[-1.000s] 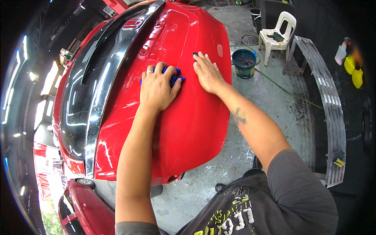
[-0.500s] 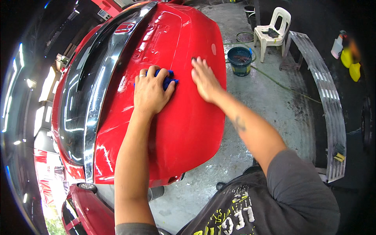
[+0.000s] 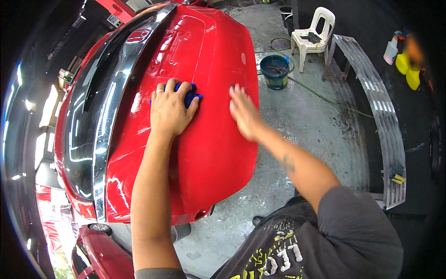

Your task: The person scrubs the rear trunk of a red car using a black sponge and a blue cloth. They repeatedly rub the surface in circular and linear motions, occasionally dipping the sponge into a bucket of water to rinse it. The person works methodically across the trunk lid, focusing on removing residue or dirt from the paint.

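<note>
Compared with a second ago, the right hand (image 3: 245, 114) has slid along the red car panel (image 3: 209, 149) toward the person, so its fingertips now lie on the near side of the pale patch (image 3: 243, 58) instead of level with it. The left hand (image 3: 169, 109) keeps about the same spot on the panel.

The left fingers are bent and partly closed over a bunched blue cloth (image 3: 191, 98), which shows past the fingertips and beside the thumb; they have hold of it and press it against the red surface. The right fingers are straight and close together, slightly blurred, laid along the panel to the right of the cloth and well apart from it. A small dark piece (image 3: 232, 87) peeks out at their tips; whether they grip it or only press on it, I cannot tell.

To the left of the left fingers runs a chrome strip (image 3: 109, 102), with dark car glass (image 3: 86, 125) beyond it. Off to the right of the right fingers and farther away stands a dark bucket (image 3: 275, 79) on the wet floor (image 3: 320, 135), with a white plastic chair (image 3: 309, 44) past it.
</note>
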